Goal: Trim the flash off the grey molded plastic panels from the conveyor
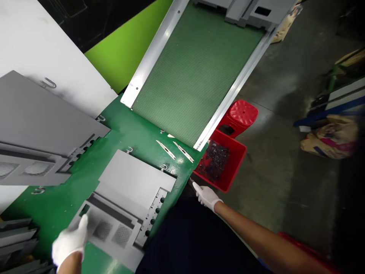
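My left hand (70, 241), in a white glove, grips the left edge of a grey plastic panel (128, 182), its thumb lying on top near a rectangular opening. The panel rests on the green table, with two mesh vents and a row of round holes. In its white glove, my right hand (207, 197) is closed around a small dark tool (191, 182) with a light tip, just off the table's edge. The fingers hide most of this tool, so I cannot tell its kind. Two slim metallic cutters or blades (165, 149) lie beyond the panel.
A green conveyor belt (194, 80) in metal rails carries grey parts at its far end. Another large grey panel (42, 118) stands at left. To the right are a red bin (238, 163) with dark scraps and a red stool (243, 112). Stacked panels (19, 239) sit lower left.
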The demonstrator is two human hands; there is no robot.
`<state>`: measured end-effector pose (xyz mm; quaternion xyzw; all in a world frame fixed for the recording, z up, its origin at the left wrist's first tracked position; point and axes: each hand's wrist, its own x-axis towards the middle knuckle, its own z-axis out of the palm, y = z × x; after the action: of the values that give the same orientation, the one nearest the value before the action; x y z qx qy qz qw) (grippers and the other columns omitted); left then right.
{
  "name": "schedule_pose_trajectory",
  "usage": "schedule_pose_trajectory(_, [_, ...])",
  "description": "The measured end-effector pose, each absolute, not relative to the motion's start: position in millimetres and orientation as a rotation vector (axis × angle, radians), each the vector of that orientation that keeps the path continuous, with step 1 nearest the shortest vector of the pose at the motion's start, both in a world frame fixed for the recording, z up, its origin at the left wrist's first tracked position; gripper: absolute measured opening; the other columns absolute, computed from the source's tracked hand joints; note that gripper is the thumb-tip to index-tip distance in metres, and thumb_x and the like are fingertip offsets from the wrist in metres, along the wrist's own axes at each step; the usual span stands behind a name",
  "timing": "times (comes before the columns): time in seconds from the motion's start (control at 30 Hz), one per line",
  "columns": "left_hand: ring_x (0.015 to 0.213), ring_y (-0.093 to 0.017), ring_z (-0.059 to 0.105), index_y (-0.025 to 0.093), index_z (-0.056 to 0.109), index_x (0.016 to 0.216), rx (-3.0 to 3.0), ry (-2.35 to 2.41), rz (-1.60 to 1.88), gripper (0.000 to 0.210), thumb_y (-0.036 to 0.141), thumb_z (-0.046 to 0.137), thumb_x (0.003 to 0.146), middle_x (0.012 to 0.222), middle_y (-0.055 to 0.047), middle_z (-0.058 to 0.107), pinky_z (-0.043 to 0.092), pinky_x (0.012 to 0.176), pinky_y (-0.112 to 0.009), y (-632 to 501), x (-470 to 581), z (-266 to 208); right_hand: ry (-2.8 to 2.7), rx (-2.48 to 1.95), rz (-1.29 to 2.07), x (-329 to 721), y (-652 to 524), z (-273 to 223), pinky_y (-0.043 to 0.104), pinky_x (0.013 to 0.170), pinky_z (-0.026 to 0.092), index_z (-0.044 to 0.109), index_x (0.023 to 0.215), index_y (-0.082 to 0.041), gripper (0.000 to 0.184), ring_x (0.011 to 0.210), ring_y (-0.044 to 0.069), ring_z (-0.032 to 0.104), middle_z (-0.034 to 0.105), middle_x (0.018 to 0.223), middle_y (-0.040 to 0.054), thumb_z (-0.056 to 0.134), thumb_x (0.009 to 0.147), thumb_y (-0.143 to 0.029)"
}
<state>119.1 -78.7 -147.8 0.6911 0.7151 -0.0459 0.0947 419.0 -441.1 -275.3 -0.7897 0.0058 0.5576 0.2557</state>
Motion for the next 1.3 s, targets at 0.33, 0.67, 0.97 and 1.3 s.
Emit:
schedule_pose_trajectory(0.33, [0.096,-0.03,0.067,0.021,0.074,0.095,2.49,0.457,-0.932,0.076,0.075,0.019,0.09,0.099,-0.013,0.074,0.046,0.094,-0.043,-117.0,376.6,-198.2,-0.675,-2.32,1.375,431.1,-406.7,-241.9,0.031,0.076,0.041,0.062,0.08,-0.02,0.059,0.087,0.023,0.065,0.072,0.089,0.0113,0.036,0.09,-0.072])
schedule_pose_trajectory(0.67, [0.096,-0.032,0.067,0.021,0.075,0.072,2.334,0.667,-1.393,0.069,0.079,0.039,0.08,0.097,-0.014,0.076,0.043,0.094,-0.045,-123.8,405.1,-223.8,-0.801,-2.304,1.411,444.6,-381.6,-234.8,0.032,0.075,0.043,0.07,0.095,-0.019,0.061,0.097,0.028,0.067,0.074,0.102,0.0139,0.039,0.089,-0.072])
schedule_pose_trajectory(0.97, [0.072,-0.019,0.061,0.025,0.075,0.086,2.262,0.593,-1.105,0.061,0.072,0.035,0.087,0.073,-0.001,0.07,0.045,0.082,-0.032,-116.7,377.5,-183.3,-1.056,-2.209,1.475,441.2,-350.5,-219.6,0.034,0.074,0.045,0.071,0.098,-0.019,0.075,0.095,0.03,0.068,0.073,0.102,0.016,0.031,0.085,-0.082])
schedule_pose_trajectory(1.3, [0.078,-0.014,0.059,0.026,0.071,0.092,2.189,0.449,-0.976,0.04,0.056,0.045,0.09,0.085,0.004,0.07,0.041,0.083,-0.027,-119.3,358.6,-154.9,-1.161,-2.302,1.382,428.8,-345.4,-183.7,0.038,0.074,0.046,0.069,0.102,-0.018,0.081,0.092,0.033,0.068,0.072,0.099,0.0172,0.025,0.084,-0.084])
